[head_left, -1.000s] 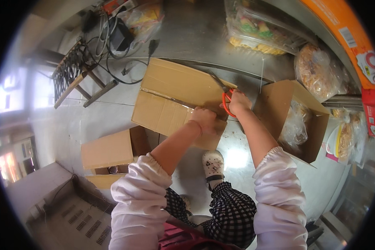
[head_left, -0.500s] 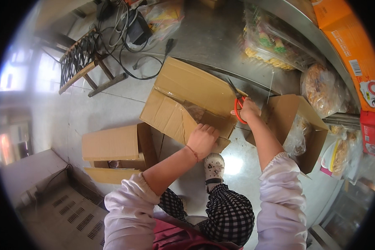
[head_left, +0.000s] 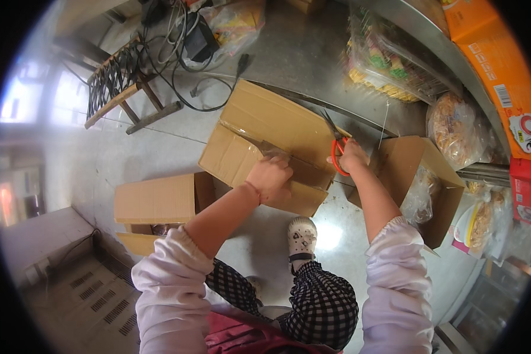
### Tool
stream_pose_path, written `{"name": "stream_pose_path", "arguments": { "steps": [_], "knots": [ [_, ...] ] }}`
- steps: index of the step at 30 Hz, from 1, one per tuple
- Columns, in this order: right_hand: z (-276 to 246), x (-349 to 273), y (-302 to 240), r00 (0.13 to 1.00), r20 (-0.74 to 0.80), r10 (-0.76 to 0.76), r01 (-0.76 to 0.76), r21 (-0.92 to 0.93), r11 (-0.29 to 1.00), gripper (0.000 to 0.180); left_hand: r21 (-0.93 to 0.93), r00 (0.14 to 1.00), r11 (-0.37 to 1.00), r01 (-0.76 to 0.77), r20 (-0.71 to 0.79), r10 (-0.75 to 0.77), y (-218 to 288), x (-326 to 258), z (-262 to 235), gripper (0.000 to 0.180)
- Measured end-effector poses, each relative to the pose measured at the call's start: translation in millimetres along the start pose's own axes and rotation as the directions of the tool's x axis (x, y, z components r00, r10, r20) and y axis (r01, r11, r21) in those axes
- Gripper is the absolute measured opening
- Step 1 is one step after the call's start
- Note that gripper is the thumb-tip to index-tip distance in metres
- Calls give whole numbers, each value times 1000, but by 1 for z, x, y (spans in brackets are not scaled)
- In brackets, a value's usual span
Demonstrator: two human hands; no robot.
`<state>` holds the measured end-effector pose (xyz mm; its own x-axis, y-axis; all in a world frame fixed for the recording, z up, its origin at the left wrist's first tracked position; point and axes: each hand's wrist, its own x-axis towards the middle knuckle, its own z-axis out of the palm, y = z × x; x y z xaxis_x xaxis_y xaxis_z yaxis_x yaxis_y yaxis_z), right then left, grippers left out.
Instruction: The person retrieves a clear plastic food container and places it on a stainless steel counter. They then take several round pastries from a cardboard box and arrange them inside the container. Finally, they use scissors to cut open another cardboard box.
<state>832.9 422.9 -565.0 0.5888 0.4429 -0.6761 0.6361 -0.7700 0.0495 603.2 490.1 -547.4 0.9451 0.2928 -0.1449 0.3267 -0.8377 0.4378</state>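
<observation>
A brown cardboard box (head_left: 277, 112) lies on the floor in front of me, its top flaps partly parted along a middle seam. My left hand (head_left: 270, 177) is closed over the edge of a near flap (head_left: 233, 156), fingertips curled into the gap. Clear tape (head_left: 235, 128) shows at the seam's left end. At the box's right edge my right hand (head_left: 354, 158) grips red-handled scissors (head_left: 338, 147), dark blades pointing away from me and up to the left. What lies inside the box is mostly hidden.
An open carton (head_left: 395, 159) with plastic bags stands right. Another carton (head_left: 153, 197) sits left. Beyond are a woven stool (head_left: 124, 88), tangled black cables (head_left: 177, 88) and a steel shelf (head_left: 295, 53) with bagged food (head_left: 454, 127). My patterned shoe (head_left: 302, 236) is near the box.
My left hand has moved left and farther from me along the flap gap, and the near right flap now lies more in view. My right hand and the scissors have barely moved.
</observation>
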Motion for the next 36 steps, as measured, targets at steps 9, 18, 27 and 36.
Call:
{"name": "stream_pose_path", "arguments": {
  "steps": [9,18,27,36],
  "knots": [
    [1,-2,1,996,-65,-57,53,-58,997,90,-56,980,998,0,-198,-11,11,-23,5,28],
    [-19,-24,-39,551,-351,-757,670,-354,652,70,11,952,997,79,-299,-72,18,-18,15,25],
    [-7,-8,-120,290,-252,-923,713,-586,384,66,109,947,987,120,-311,-81,26,-22,13,20],
    [-29,2,-163,233,-192,-953,631,-716,298,78,55,936,986,156,-326,-130,32,-19,19,11]
  ]
}}
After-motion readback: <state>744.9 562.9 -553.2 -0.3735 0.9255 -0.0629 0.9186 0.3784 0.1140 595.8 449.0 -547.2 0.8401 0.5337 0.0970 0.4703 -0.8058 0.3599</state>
